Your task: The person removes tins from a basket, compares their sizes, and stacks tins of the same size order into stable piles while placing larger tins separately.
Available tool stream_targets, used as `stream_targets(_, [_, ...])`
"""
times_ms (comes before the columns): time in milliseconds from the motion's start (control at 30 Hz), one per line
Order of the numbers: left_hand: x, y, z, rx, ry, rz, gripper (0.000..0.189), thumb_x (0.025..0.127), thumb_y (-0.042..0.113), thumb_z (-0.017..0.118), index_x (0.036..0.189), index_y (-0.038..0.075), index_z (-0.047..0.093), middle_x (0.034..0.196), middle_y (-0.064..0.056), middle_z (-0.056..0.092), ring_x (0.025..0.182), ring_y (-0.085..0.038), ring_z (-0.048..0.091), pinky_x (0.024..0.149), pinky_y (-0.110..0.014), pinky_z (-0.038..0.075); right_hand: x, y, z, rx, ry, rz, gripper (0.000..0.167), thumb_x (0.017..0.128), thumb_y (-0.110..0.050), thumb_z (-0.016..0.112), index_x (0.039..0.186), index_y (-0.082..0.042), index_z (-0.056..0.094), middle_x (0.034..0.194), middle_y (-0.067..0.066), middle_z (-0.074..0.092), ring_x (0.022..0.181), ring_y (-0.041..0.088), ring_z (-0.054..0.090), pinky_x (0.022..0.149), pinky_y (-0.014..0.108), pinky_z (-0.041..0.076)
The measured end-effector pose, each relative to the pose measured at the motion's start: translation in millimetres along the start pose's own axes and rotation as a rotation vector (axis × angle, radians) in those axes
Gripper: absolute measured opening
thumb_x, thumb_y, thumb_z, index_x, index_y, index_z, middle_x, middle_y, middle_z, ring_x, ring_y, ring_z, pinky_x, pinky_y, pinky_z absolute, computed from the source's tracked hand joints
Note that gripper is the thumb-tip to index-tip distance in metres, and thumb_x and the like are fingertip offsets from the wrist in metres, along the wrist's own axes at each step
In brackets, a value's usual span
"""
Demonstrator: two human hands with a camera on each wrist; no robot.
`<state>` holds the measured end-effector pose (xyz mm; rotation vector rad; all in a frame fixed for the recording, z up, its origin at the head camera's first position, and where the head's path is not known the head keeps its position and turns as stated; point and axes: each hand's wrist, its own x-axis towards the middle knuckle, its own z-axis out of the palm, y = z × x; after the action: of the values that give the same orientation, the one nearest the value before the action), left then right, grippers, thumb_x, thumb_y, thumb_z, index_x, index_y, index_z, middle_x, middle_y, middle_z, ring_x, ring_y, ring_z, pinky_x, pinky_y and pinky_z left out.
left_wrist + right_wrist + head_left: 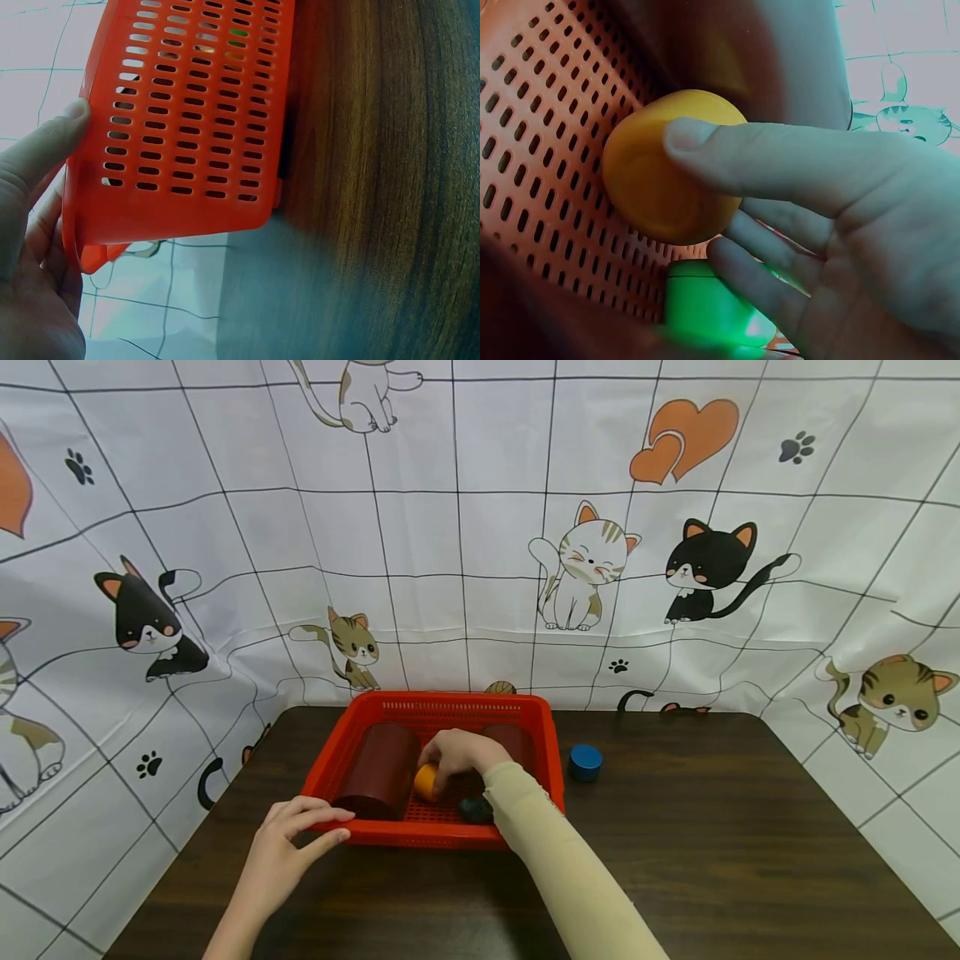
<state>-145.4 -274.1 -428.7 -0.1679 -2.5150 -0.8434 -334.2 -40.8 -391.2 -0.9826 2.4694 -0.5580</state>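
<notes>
A red slotted basket [450, 700] stands on the dark wooden table [712, 843]. My left hand [330, 825] holds its front left corner; in the left wrist view the thumb [46, 142] lies against the basket [187, 112] wall by the rim. My right hand [441, 771] reaches into the basket and pinches a small orange-yellow cylinder [425, 782]. In the right wrist view the thumb [780, 161] presses on the yellow cylinder [656, 169]. Just below it lies a green piece [705, 307], which looks dark in the head view [476, 811].
Two dark red cylinders [380, 768] [512, 742] lie in the basket on either side of my right hand. A small blue cylinder [585, 762] stands on the table right of the basket. A cat-print cloth [480, 543] hangs behind and around the table.
</notes>
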Motion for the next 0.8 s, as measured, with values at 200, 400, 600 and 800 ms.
stream_targets(200, [0.1, 0.1, 0.1, -0.001, -0.004, -0.011, 0.024, 0.079, 0.029, 0.082, 0.097, 0.042, 0.075, 0.098, 0.016, 0.064, 0.097, 0.004, 0.039, 0.079, -0.032, 0.042, -3.7, -2.7, -4.7, -0.015, 0.026, -0.003, 0.037, 0.08, -0.017, 0.082, 0.116, -0.017, 0.073, 0.115, -0.004, 0.071, 0.097, 0.009, 0.058, 0.088, 0.026, 0.05])
stream_targets(400, [0.4, -0.1, -0.1, -0.002, 0.003, -0.01, 0.024, 0.079, 0.029, 0.082, 0.097, 0.042, 0.075, 0.097, 0.017, 0.064, 0.097, 0.004, 0.039, 0.079, -0.03, 0.041, -7.4, -9.2, -13.9, -0.012, 0.053, -0.014, 0.038, 0.08, -0.018, 0.082, 0.117, -0.02, 0.073, 0.118, -0.004, 0.068, 0.099, 0.01, 0.056, 0.084, 0.025, 0.051])
stream_targets(600, [0.4, 1.0, -0.6, 0.001, -0.007, -0.028, 0.023, 0.079, 0.03, 0.082, 0.097, 0.042, 0.075, 0.098, 0.017, 0.064, 0.097, 0.004, 0.039, 0.079, -0.031, 0.042, -13.1, -8.0, -21.6, 0.099, 0.07, -0.013, 0.039, 0.082, -0.017, 0.08, 0.12, -0.016, 0.07, 0.115, 0.0, 0.067, 0.083, 0.025, 0.069, 0.074, 0.035, 0.059])
stream_targets(800, [0.4, 1.3, -1.0, 0.007, -0.014, -0.038, 0.021, 0.08, 0.032, 0.082, 0.097, 0.042, 0.075, 0.098, 0.016, 0.064, 0.097, 0.004, 0.039, 0.08, -0.032, 0.042, -18.6, -2.1, -26.0, 0.293, 0.076, -0.031, 0.04, 0.086, -0.011, 0.077, 0.123, -0.012, 0.064, 0.126, 0.01, 0.061, 0.083, 0.035, 0.072, 0.071, 0.043, 0.061])
